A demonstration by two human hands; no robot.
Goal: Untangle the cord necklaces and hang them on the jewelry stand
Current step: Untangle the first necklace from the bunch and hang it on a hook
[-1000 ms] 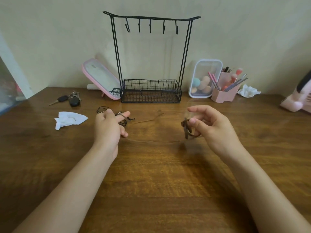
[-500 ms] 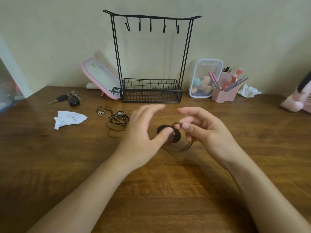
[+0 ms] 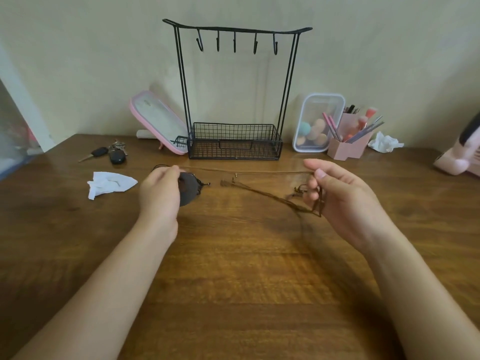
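A brown cord necklace (image 3: 249, 173) is stretched taut between my two hands above the wooden table (image 3: 233, 281). My left hand (image 3: 159, 196) holds its dark round pendant (image 3: 187, 189) and one end of the cord. My right hand (image 3: 337, 193) pinches the other end, with more loops of brown cord (image 3: 275, 197) trailing from its fingers toward the middle. Behind my left hand a bit of black cord (image 3: 158, 166) from other necklaces shows. The black wire jewelry stand (image 3: 235, 100) rises at the back, with several bare hooks (image 3: 235, 44) on its top bar.
A crumpled white tissue (image 3: 110, 183) and car keys (image 3: 110, 154) lie at the left. A pink mirror (image 3: 158, 123) leans beside the stand. A clear box of sponges (image 3: 318, 123), a pink brush holder (image 3: 349, 144), another tissue (image 3: 385, 142) and a pink device (image 3: 459, 157) are at the right.
My hands were close together around the pendant; they have drawn apart, left hand going left with the pendant, right hand going right, pulling the brown cord out straight.
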